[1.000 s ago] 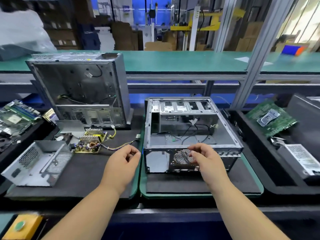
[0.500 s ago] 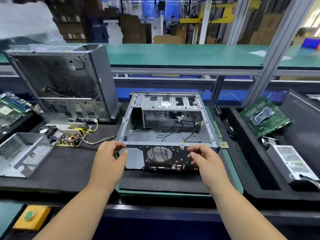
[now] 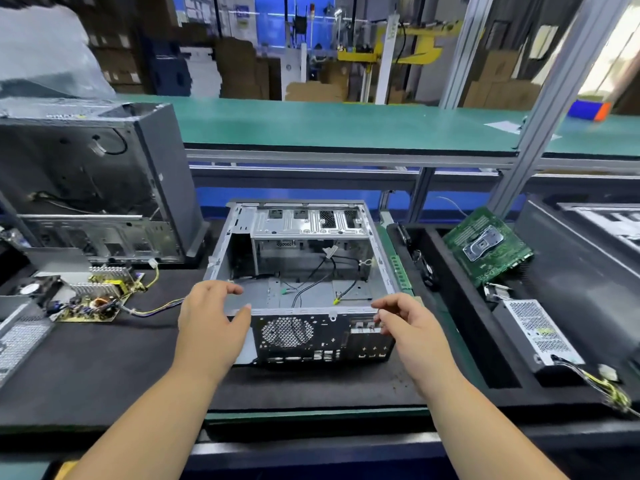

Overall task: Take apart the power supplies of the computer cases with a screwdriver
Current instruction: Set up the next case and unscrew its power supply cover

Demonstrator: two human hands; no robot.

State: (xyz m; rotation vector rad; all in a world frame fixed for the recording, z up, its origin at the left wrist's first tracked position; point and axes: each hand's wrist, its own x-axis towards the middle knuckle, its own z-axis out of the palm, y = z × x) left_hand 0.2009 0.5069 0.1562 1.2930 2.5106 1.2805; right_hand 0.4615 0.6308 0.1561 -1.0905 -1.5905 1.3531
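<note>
An open, gutted silver computer case lies on the black mat in front of me, its perforated rear panel facing me and loose cables inside. My left hand holds the near left corner, thumb on the rear rim and fingers over the side wall. My right hand grips the near right corner with curled fingers at the rim. A bare power supply circuit board with heatsinks and wires lies to the left. No screwdriver is in view.
A second grey case stands upright at the back left. A perforated metal housing lies at the far left. The black tray on the right holds a boxed power supply and a green motherboard. A green shelf runs behind.
Both hands moved from in front of the rear panel onto the case's near top corners. The case has turned slightly on the mat, and my view came closer.
</note>
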